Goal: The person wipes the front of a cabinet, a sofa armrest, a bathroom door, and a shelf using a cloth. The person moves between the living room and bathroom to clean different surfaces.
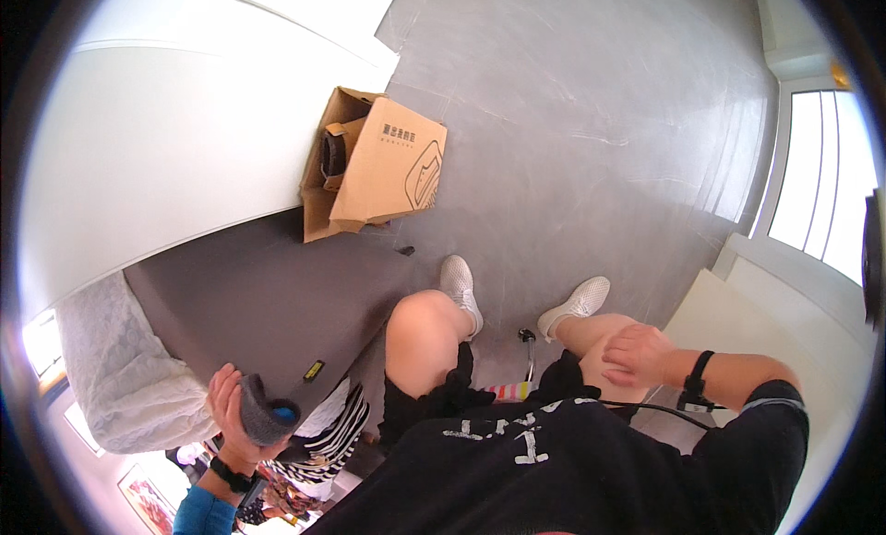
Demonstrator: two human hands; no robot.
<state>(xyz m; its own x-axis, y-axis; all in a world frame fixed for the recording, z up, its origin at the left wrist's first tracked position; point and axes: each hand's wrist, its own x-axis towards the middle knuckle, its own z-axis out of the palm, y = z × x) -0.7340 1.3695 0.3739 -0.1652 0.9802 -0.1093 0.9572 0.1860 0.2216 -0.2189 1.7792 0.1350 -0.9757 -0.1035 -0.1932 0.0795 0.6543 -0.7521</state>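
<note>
A dark grey foam piece with a curved notch sits in my left hand, fingers along its outer side. Something blue shows inside the notch. My left hand is raised beside a dark grey tabletop, near a small yellow-and-black label on that surface. On my bare thigh rests my right hand, fingers loosely bent and nothing held. A black strap with a small device circles the right wrist, and a black cable runs from near it across my shirt.
Beyond the tabletop is an open cardboard box with printed writing and dark padding inside. White lace cloth covers something at left. A white panel borders the tabletop. Another person's striped clothing shows below. A chrome leg stands between my legs.
</note>
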